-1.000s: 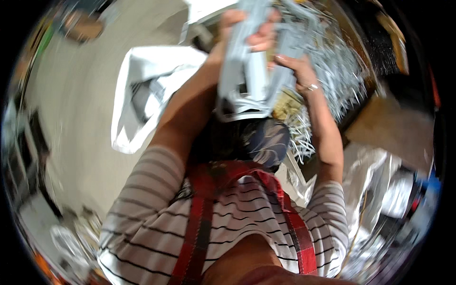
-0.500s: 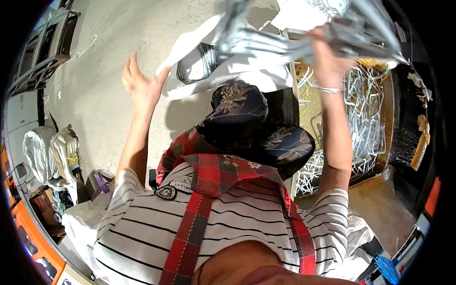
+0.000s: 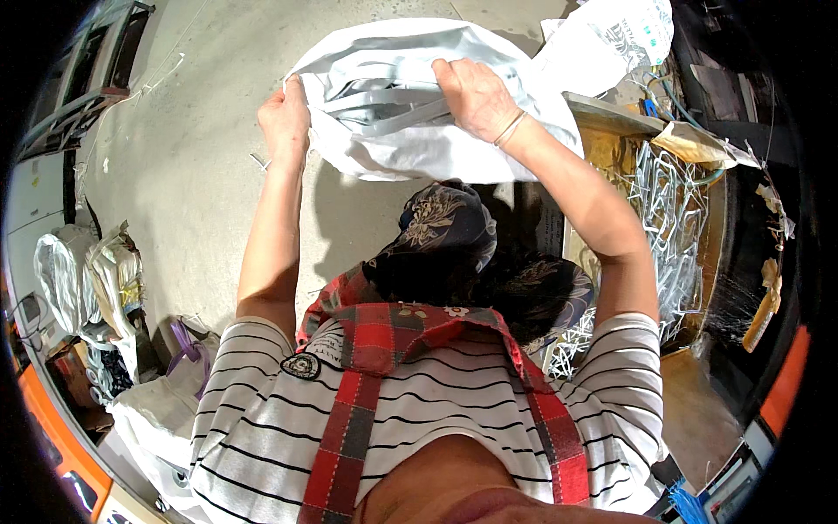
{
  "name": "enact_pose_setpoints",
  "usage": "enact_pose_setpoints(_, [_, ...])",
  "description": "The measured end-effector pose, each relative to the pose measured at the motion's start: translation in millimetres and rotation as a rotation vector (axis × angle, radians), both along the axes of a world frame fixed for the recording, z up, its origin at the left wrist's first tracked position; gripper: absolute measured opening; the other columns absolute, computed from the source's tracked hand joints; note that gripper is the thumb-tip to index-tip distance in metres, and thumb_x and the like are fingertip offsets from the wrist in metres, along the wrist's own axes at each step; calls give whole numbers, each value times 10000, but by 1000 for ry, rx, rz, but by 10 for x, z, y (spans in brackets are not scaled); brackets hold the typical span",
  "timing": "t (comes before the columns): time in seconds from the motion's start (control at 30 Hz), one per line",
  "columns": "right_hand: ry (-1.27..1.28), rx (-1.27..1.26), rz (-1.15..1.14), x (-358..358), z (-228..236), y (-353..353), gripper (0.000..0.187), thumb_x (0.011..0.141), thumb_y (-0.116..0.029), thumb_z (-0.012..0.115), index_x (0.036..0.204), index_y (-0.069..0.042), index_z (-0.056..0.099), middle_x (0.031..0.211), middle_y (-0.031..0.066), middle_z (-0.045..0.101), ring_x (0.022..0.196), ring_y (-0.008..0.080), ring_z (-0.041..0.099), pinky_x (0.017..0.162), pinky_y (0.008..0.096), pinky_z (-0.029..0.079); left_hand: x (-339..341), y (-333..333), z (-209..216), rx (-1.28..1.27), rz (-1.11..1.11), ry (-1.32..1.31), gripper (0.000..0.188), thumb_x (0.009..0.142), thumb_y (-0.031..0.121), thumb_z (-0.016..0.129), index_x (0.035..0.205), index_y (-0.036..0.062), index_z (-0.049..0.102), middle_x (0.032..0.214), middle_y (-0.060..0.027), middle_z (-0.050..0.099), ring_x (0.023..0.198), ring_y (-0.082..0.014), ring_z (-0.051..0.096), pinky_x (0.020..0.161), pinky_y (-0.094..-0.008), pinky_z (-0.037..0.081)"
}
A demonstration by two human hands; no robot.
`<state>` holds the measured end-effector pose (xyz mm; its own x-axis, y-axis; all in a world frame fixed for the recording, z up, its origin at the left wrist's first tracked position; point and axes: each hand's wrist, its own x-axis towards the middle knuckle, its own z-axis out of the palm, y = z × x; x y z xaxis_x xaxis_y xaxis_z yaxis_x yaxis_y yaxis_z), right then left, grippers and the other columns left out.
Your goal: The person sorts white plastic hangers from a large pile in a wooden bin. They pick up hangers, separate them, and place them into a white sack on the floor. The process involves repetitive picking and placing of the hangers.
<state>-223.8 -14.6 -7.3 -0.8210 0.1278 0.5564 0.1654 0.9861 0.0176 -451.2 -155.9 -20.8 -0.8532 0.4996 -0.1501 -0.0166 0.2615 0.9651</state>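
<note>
A white sack (image 3: 375, 162) stands in front of me with its mouth spread wide. My left hand (image 3: 286, 118) pinches the left side of its rim, fingers closed. Inside the mouth lie several grey, flat metal strips or frames (image 3: 384, 98). My right hand (image 3: 478, 98) is over the right part of the mouth, its fingers curled around the ends of these grey metal pieces; the undersides of the fingers are hidden. A thin band circles the right wrist.
To my right, a shallow wooden-looking box (image 3: 602, 144) holds many bent silvery metal pieces (image 3: 668, 210). Another white bag (image 3: 611, 44) lies beyond it. Bundled clear bags (image 3: 65, 275) and a white sack (image 3: 157, 419) stand at the left. My knees are below the sack.
My right hand has moved left from above the box, bringing a bunch of grey metal pieces into the sack. My left hand, open before, has closed on the sack's rim, which is raised and wider.
</note>
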Motion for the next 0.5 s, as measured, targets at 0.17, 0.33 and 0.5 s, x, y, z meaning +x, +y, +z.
enact_pose_setpoints(0.17, [-707, -267, -192, -317, -275, 56, 285, 776, -73, 462, 1033, 42, 505, 878, 197, 600, 817, 309, 606, 678, 365, 500, 271, 2, 122, -25, -43, 86, 328, 856, 252, 527, 758, -52, 603, 637, -19, 540, 592, -84, 455, 535, -234, 381])
enact_pose_setpoints(0.33, [-879, -542, -429, -608, -838, 448, 222, 759, -43, 495, 929, 24, 620, 902, 198, 630, 829, 292, 631, 714, 351, 500, 412, -72, -75, 216, -89, 41, 320, 879, 244, 488, 727, -14, 600, 616, 14, 519, 578, -55, 425, 514, -217, 358])
enact_pose_setpoints(0.5, [-1149, -413, -218, -852, -1392, 838, 230, 758, -93, 546, 954, -36, 653, 990, 147, 631, 903, 278, 617, 755, 349, 496, 523, -44, -128, 309, -85, -95, 297, 907, 236, 481, 786, -10, 593, 660, 24, 510, 613, -43, 407, 541, -199, 343])
